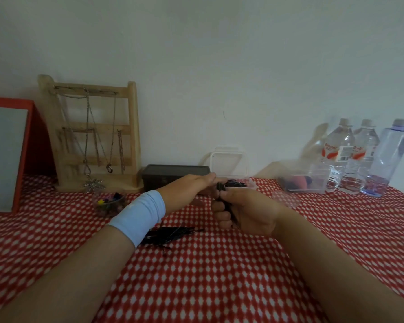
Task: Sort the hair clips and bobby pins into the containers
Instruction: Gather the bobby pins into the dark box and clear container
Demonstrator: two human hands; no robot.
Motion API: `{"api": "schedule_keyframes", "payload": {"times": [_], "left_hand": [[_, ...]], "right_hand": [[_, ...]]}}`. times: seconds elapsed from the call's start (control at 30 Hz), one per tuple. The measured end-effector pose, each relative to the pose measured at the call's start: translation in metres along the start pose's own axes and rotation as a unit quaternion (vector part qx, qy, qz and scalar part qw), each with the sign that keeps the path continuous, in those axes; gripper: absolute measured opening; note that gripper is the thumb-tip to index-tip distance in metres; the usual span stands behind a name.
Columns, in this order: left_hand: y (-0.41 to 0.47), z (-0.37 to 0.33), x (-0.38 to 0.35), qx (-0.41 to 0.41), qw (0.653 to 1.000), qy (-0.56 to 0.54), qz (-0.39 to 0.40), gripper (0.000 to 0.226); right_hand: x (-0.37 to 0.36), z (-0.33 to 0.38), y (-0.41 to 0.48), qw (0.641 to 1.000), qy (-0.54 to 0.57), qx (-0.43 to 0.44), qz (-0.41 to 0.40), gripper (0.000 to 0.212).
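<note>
**Bobby pins, black: one bundle in hand**

Item: bundle of bobby pins (222, 199), held upright in the right hand (245, 213), fingers curled round it, just in front of the clear container (251, 184), which already holds some pins.

Left hand (189, 187): fingers straight, tips at the bundle's top. Whether it pinches a pin cannot be told.

Handling, as judged: light, thin, springy wire with a smooth coating, apt to slide out singly. Best gripped mid-length as a sheaf, or by the closed bend.

Further stock: loose pile (168, 234) on the desk (219, 287), nearer the person than the container. Cup of coloured clips (110, 202), left of the container.
</note>
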State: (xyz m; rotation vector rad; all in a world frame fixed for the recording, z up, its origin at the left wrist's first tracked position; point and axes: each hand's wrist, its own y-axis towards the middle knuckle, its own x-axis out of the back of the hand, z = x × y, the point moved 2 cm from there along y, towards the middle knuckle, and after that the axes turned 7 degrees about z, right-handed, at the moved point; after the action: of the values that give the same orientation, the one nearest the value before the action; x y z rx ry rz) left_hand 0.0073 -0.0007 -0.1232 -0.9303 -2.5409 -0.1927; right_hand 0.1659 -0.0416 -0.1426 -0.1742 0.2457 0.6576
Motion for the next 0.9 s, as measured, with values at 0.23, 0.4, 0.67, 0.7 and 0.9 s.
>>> {"api": "schedule_keyframes", "payload": {"times": [0.23,0.4,0.67,0.7,0.9], "left_hand": [[0.000,-0.006,-0.021,0.057,0.917,-0.394,-0.027,0.057],[-0.002,-0.017,-0.033,0.079,0.851,-0.516,0.060,0.069],[-0.007,-0.024,-0.033,0.059,0.768,-0.633,0.081,0.069],[-0.007,-0.025,-0.033,0.052,0.762,-0.639,0.091,0.070],[-0.010,-0.030,-0.024,0.035,0.738,-0.667,0.093,0.071]], "right_hand": [[0.012,0.015,0.007,0.968,0.082,0.190,-0.142,0.020],[0.018,0.023,0.006,0.922,-0.049,0.276,-0.269,0.022],[0.011,0.027,0.003,0.895,-0.109,0.318,-0.294,0.024],[0.010,0.027,0.002,0.896,-0.113,0.315,-0.293,0.023],[0.008,0.024,-0.001,0.908,-0.156,0.268,-0.282,0.019]]}}
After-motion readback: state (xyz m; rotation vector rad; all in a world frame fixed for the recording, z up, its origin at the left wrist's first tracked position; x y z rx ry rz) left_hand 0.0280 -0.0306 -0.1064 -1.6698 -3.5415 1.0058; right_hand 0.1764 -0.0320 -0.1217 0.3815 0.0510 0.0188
